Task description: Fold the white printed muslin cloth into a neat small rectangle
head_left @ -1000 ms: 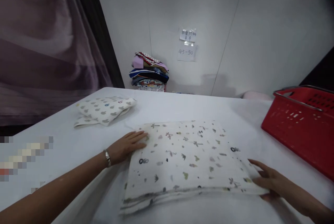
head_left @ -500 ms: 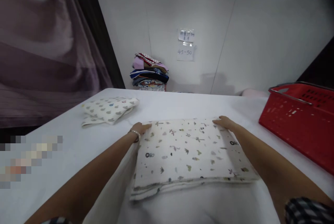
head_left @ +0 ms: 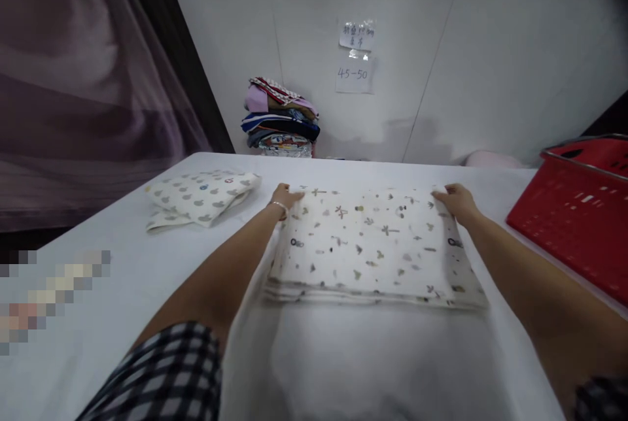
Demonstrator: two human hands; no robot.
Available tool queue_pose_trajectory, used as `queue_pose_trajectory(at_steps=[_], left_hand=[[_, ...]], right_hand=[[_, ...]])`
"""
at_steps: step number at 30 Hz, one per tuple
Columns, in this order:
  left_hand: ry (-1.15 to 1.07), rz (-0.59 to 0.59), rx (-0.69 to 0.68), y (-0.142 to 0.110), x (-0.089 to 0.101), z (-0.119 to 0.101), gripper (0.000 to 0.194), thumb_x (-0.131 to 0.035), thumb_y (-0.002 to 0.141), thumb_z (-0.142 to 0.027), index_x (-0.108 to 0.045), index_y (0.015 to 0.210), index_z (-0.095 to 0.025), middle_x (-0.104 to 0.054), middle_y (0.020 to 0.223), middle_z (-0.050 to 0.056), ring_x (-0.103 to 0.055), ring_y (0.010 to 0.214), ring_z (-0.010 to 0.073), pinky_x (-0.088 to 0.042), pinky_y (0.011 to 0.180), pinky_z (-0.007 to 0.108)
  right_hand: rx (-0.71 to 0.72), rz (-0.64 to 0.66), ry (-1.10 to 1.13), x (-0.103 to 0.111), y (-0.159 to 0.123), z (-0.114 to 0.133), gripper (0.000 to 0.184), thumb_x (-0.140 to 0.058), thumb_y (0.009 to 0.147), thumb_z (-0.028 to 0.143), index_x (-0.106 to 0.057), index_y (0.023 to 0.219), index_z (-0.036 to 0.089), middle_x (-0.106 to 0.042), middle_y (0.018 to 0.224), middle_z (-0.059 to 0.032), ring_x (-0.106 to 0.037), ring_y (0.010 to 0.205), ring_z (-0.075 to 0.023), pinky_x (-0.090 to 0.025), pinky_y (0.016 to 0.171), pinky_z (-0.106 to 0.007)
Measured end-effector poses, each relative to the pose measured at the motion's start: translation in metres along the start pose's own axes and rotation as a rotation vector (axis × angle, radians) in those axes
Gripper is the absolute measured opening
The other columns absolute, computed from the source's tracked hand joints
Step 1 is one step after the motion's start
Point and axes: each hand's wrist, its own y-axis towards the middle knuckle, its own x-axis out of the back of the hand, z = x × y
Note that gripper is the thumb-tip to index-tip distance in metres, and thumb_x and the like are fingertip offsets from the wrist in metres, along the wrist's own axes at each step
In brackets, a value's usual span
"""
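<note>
A folded white cloth [head_left: 366,244] with small printed plants and shapes lies in front of me, its layered edge facing my body. At its far left corner my left hand [head_left: 287,199], with a bracelet at the wrist, is closed on the cloth, thumb on top. My right hand [head_left: 456,202] grips the far right corner the same way. Fingers beneath the fabric are hidden. A plain white stretch of fabric [head_left: 387,349] extends from under the printed cloth toward me.
Another folded cloth [head_left: 201,199] with grey prints lies at the left on the white table [head_left: 122,270]. A red basket [head_left: 579,212] stands at the right. Behind the table is a stack of folded fabrics [head_left: 280,117]. Paper signs [head_left: 355,74] hang on the wall; a curtain [head_left: 73,81] hangs left.
Both hands have moved farther away and wider apart, drawing the printed cloth forward and slightly right. Its near edge lies straighter. The camera view has shifted a little.
</note>
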Motion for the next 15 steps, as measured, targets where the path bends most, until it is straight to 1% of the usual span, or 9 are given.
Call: queue_pose_trajectory(at_steps=[2, 4, 5, 6, 8, 10, 11, 13, 15], left_hand=[[0.041, 0.023, -0.017, 0.008, -0.015, 0.0, 0.068, -0.073, 0.065, -0.037, -0.045, 0.123, -0.014, -0.056, 0.124, 0.016, -0.055, 0.111, 0.0271, -0.043, 0.09, 0.036], [0.083, 0.061, -0.05, 0.007, -0.022, 0.006, 0.072, -0.072, 0.067, -0.038, -0.041, 0.128, -0.015, -0.051, 0.13, 0.017, -0.051, 0.116, 0.0276, -0.04, 0.095, 0.037], [0.096, 0.08, -0.072, 0.004, -0.022, 0.011, 0.072, -0.072, 0.068, -0.037, -0.04, 0.129, -0.016, -0.05, 0.132, 0.016, -0.051, 0.117, 0.027, -0.039, 0.096, 0.036], [0.108, 0.099, -0.095, -0.002, -0.02, 0.016, 0.072, -0.072, 0.068, -0.037, -0.04, 0.13, -0.016, -0.049, 0.133, 0.015, -0.051, 0.116, 0.0263, -0.039, 0.096, 0.035], [0.128, 0.14, -0.131, -0.018, -0.01, 0.029, 0.073, -0.073, 0.067, -0.034, -0.041, 0.131, -0.018, -0.048, 0.134, 0.014, -0.052, 0.115, 0.0254, -0.04, 0.096, 0.033], [0.176, 0.163, -0.202, -0.04, 0.005, 0.041, 0.072, -0.071, 0.068, -0.034, -0.042, 0.131, -0.018, -0.047, 0.135, 0.013, -0.053, 0.114, 0.0256, -0.041, 0.096, 0.034], [0.209, 0.162, -0.266, -0.053, 0.012, 0.047, 0.069, -0.07, 0.069, -0.033, -0.043, 0.131, -0.017, -0.047, 0.136, 0.012, -0.052, 0.115, 0.0257, -0.041, 0.097, 0.035], [0.273, 0.13, -0.448, -0.082, 0.024, 0.056, 0.06, -0.065, 0.073, -0.032, -0.048, 0.128, -0.017, -0.048, 0.135, 0.012, -0.049, 0.118, 0.0255, -0.038, 0.1, 0.036], [0.305, 0.1, -0.642, -0.112, 0.03, 0.06, 0.046, -0.061, 0.076, -0.03, -0.055, 0.12, -0.017, -0.055, 0.127, 0.01, -0.048, 0.118, 0.0244, -0.036, 0.101, 0.037]], right_hand=[[-0.006, 0.027, -0.183, -0.005, 0.004, -0.006, 0.055, -0.069, 0.066, 0.04, -0.056, 0.112, 0.013, -0.065, 0.097, -0.0112, -0.062, 0.078, -0.022, -0.05, 0.067, -0.032], [0.03, 0.105, -0.315, -0.008, -0.002, -0.015, 0.055, -0.064, 0.071, 0.043, -0.056, 0.116, 0.012, -0.064, 0.104, -0.0131, -0.062, 0.087, -0.0247, -0.049, 0.076, -0.035], [0.066, 0.136, -0.358, -0.007, -0.008, -0.021, 0.051, -0.062, 0.073, 0.043, -0.058, 0.114, 0.012, -0.064, 0.106, -0.0134, -0.062, 0.092, -0.0256, -0.049, 0.079, -0.036], [0.109, 0.159, -0.387, -0.005, -0.015, -0.026, 0.048, -0.06, 0.075, 0.043, -0.06, 0.112, 0.013, -0.064, 0.108, -0.0133, -0.061, 0.095, -0.0259, -0.048, 0.082, -0.036], [0.179, 0.182, -0.412, 0.003, -0.031, -0.039, 0.047, -0.056, 0.077, 0.044, -0.061, 0.111, 0.013, -0.064, 0.108, -0.0132, -0.061, 0.096, -0.0263, -0.048, 0.084, -0.037], [0.231, 0.16, -0.414, 0.017, -0.05, -0.05, 0.048, -0.054, 0.077, 0.045, -0.061, 0.112, 0.013, -0.064, 0.108, -0.0135, -0.062, 0.092, -0.0265, -0.049, 0.082, -0.039], [0.266, 0.131, -0.413, 0.024, -0.061, -0.055, 0.047, -0.053, 0.077, 0.045, -0.062, 0.111, 0.014, -0.063, 0.109, -0.0137, -0.062, 0.09, -0.0265, -0.049, 0.08, -0.039], [0.365, 0.061, -0.38, 0.038, -0.086, -0.06, 0.042, -0.052, 0.077, 0.044, -0.063, 0.106, 0.016, -0.062, 0.113, -0.0134, -0.062, 0.088, -0.0257, -0.05, 0.077, -0.039], [0.481, 0.025, -0.299, 0.046, -0.114, -0.059, 0.036, -0.05, 0.078, 0.043, -0.065, 0.102, 0.019, -0.063, 0.113, -0.0113, -0.062, 0.091, -0.0247, -0.051, 0.075, -0.037]])
